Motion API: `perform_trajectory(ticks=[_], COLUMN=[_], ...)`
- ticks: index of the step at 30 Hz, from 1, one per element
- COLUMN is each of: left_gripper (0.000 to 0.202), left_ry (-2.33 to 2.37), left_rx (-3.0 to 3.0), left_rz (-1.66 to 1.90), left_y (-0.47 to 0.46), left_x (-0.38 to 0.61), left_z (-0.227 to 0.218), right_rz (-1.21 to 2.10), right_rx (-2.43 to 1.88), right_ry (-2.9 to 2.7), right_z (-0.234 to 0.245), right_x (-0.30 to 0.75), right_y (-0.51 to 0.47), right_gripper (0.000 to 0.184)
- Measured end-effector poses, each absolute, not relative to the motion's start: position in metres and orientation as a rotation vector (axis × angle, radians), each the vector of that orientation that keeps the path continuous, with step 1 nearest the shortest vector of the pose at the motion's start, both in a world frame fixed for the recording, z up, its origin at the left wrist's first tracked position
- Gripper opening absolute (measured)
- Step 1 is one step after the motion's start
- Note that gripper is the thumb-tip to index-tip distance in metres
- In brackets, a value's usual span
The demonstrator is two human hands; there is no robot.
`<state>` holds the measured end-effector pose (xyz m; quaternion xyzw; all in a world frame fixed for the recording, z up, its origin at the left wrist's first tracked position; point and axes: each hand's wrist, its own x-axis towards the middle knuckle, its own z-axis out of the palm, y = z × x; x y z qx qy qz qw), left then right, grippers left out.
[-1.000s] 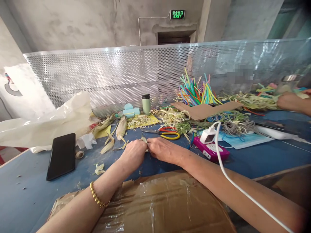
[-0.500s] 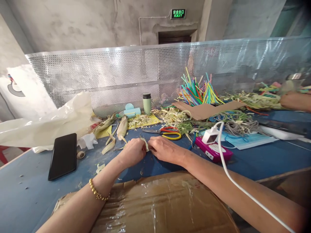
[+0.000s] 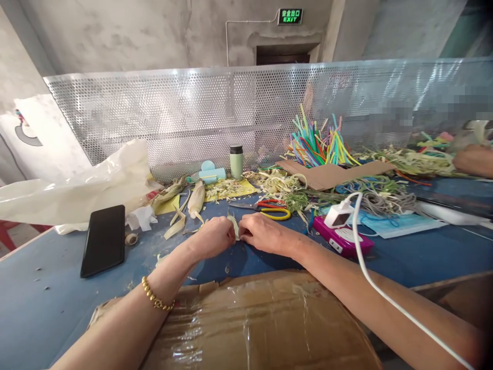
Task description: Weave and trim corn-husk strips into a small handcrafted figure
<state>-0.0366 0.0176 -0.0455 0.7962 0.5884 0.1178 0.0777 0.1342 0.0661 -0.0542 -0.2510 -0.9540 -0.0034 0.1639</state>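
My left hand (image 3: 213, 237) and my right hand (image 3: 262, 234) meet knuckle to knuckle on the blue table (image 3: 46, 298). Both are closed in a pinch on a small pale strip of corn husk (image 3: 233, 224) that sticks up between them. A gold bead bracelet (image 3: 154, 298) circles my left wrist. Just behind my hands lie red and yellow scissors (image 3: 269, 208) and a rolled husk bundle (image 3: 196, 198).
A black phone (image 3: 103, 239) lies left, beside a big plastic bag (image 3: 77, 190). A magenta power bank (image 3: 342, 240) with white charger and cable sits right. Coloured strips (image 3: 319, 141), husk shreds, a green flask (image 3: 236, 161), and a taped cardboard box (image 3: 254, 324) surround me. Another person's hand (image 3: 473, 160) is far right.
Both hands have stayed pinched together on the husk strip, shifting slightly away from me; the camera tilted a little, so everything sits a bit higher and to the right.
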Motion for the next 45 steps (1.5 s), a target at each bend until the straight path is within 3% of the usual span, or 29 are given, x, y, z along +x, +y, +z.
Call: perform_trajectory(ticks=[11,25,32,45], left_gripper=[0.025,0.019,0.02,0.02], left_ry=[1.645,1.72,1.696,1.724], left_rx=[2.473,2.439,2.423,2.398], left_rz=[0.386,0.382,0.374,0.351], left_y=[0.021,0.022,0.024,0.024], left_x=[-0.04,-0.041,-0.042,-0.042], left_z=[-0.046,-0.047,-0.044,-0.044], right_rz=[0.073,-0.252,-0.456,-0.427], right_rx=[-0.633,-0.627,-0.582,-0.602], right_ry=[-2.696,-2.77,-2.817,-2.794], right_z=[-0.058,-0.054,-0.058,-0.058], right_x=[0.136,0.135,0.133,0.134], right_y=[0.07,0.058,0.059,0.059], right_gripper=[0.01,0.008,0.017,0.014])
